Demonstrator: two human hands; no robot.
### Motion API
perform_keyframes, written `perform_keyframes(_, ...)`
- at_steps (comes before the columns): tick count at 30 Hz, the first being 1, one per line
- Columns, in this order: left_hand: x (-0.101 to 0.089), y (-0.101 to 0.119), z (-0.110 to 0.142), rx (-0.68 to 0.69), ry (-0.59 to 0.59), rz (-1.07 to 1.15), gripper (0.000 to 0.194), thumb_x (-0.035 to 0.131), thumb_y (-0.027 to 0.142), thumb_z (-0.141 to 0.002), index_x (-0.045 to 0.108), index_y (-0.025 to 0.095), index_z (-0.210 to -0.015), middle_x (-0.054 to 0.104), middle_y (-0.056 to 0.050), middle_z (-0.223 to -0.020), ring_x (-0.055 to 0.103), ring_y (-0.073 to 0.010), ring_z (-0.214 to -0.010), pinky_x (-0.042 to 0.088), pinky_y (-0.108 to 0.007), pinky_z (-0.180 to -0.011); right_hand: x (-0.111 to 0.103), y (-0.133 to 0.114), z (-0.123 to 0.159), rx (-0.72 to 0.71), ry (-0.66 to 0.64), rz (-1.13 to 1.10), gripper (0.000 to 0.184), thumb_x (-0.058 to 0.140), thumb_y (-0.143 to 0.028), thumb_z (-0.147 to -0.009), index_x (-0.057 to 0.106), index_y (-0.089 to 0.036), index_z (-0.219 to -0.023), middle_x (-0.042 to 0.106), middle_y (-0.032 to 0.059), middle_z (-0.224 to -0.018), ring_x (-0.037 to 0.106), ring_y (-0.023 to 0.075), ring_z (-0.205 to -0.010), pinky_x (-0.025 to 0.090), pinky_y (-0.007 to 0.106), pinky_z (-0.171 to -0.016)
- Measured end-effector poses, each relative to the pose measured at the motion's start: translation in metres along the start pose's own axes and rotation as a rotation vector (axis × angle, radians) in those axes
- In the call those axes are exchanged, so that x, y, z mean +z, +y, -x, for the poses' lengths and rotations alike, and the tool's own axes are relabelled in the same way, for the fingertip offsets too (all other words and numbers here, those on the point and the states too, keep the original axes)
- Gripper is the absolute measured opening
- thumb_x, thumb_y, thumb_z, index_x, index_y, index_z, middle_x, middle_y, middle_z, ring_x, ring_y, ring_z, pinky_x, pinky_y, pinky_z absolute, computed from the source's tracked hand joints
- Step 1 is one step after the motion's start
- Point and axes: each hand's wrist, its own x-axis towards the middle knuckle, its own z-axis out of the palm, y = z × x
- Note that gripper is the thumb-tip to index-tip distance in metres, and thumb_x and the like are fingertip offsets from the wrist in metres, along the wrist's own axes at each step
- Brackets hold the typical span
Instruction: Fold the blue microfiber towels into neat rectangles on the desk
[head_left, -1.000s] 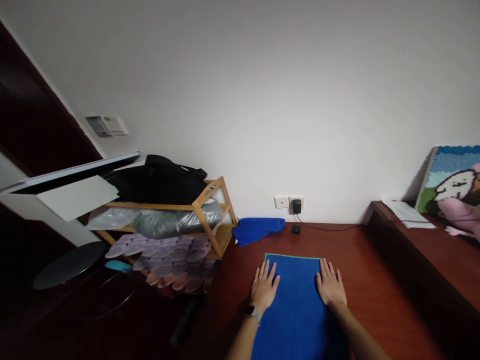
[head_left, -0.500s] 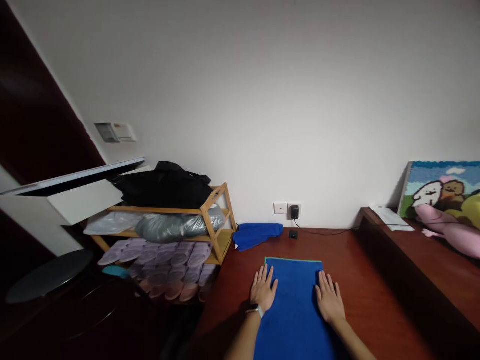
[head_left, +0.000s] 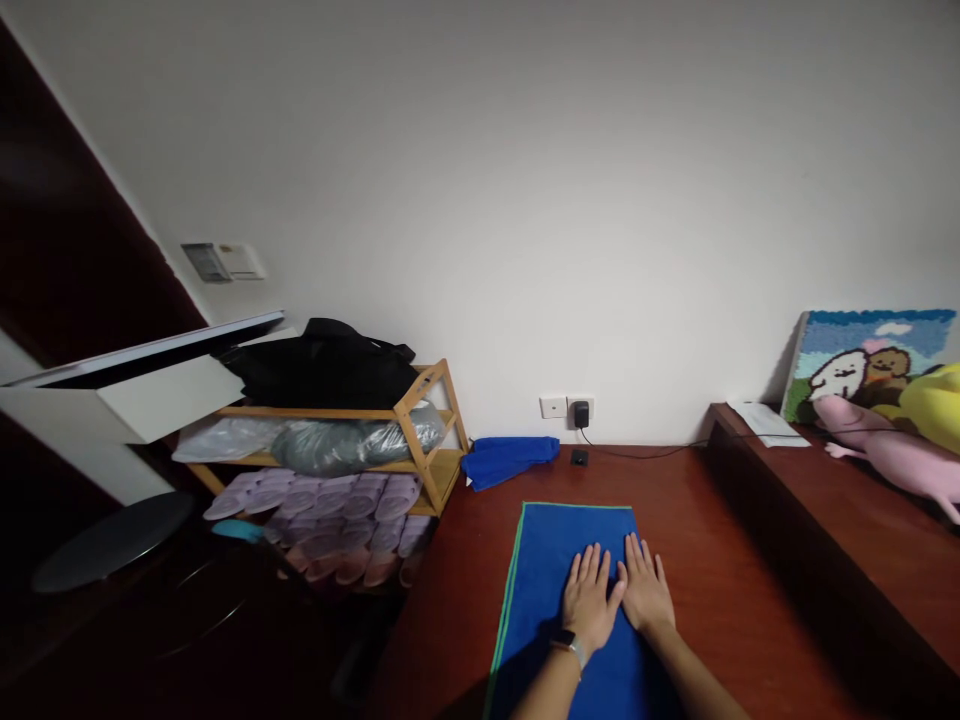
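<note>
A blue towel with a green edge (head_left: 544,545) lies spread flat on the red-brown wooden table (head_left: 705,560). My left hand (head_left: 590,603) rests flat on the towel, fingers stretched out, with a watch on its wrist. Right beside it, my right hand (head_left: 645,595) also lies flat on the towel on its right half, fingers apart. The two hands touch side by side near the towel's middle. Neither hand holds anything.
A second blue cloth (head_left: 508,458) lies bunched at the table's far left by a wall socket with a plugged charger (head_left: 580,413). A wooden rack (head_left: 420,420) with slippers and bags stands left. A raised ledge (head_left: 817,510) right holds papers, a pink plush toy and a picture.
My hands have moved from the towel's left and right edges in to its middle, now touching each other. The view has shifted slightly to the right.
</note>
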Motion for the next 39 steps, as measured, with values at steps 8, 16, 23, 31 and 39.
perform_keyframes(8, -0.035, -0.094, 0.060, -0.243, -0.022, -0.124, 0.067, 0.023, 0.058, -0.105, 0.027, 0.023, -0.162, 0.023, -0.006, -0.170, 0.023, -0.0252, -0.156, 0.025, -0.048, -0.128, 0.002, -0.003, -0.001, 0.050, 0.019, -0.052, 0.070, 0.009, -0.044, -0.101, 0.015, -0.012, -0.163, 0.015, 0.0023, -0.171, 0.009, 0.0224, -0.159, 0.007, 0.045, -0.128)
perform_keyframes(16, -0.038, -0.107, 0.067, -0.277, 0.010, -0.165, 0.068, 0.022, 0.058, -0.104, 0.026, 0.025, -0.163, 0.029, -0.007, -0.168, 0.025, -0.0266, -0.156, 0.029, -0.051, -0.125, -0.009, -0.008, -0.008, 0.053, -0.010, -0.053, 0.069, 0.016, -0.040, -0.100, 0.019, -0.010, -0.162, 0.017, 0.0064, -0.171, 0.012, 0.0228, -0.158, 0.007, 0.043, -0.128)
perform_keyframes(23, -0.040, -0.107, 0.061, -0.295, 0.009, -0.154, 0.067, 0.023, 0.058, -0.104, 0.028, 0.024, -0.162, 0.029, -0.007, -0.168, 0.024, -0.0267, -0.156, 0.027, -0.052, -0.126, -0.015, -0.006, 0.017, 0.044, -0.011, -0.055, 0.070, 0.008, -0.045, -0.101, 0.017, -0.012, -0.163, 0.018, 0.0030, -0.171, 0.012, 0.0204, -0.158, 0.011, 0.041, -0.128)
perform_keyframes(31, -0.038, -0.067, 0.058, -0.176, 0.027, -0.090, 0.066, 0.021, 0.053, -0.106, 0.027, 0.019, -0.162, 0.025, -0.008, -0.169, 0.021, -0.0252, -0.156, 0.026, -0.050, -0.127, 0.001, 0.001, 0.047, 0.011, 0.005, -0.079, 0.070, 0.012, -0.044, -0.101, 0.020, -0.011, -0.162, 0.018, 0.0046, -0.171, 0.012, 0.0199, -0.158, 0.009, 0.040, -0.129)
perform_keyframes(39, -0.014, 0.004, 0.045, -0.053, -0.033, 0.026, 0.065, 0.019, 0.055, -0.106, 0.030, 0.023, -0.161, 0.029, -0.005, -0.168, 0.024, -0.0215, -0.156, 0.025, -0.045, -0.128, -0.002, 0.001, 0.046, -0.007, -0.007, -0.034, 0.069, 0.012, -0.041, -0.101, 0.019, -0.009, -0.162, 0.015, 0.0040, -0.170, 0.011, 0.0214, -0.158, 0.010, 0.042, -0.129)
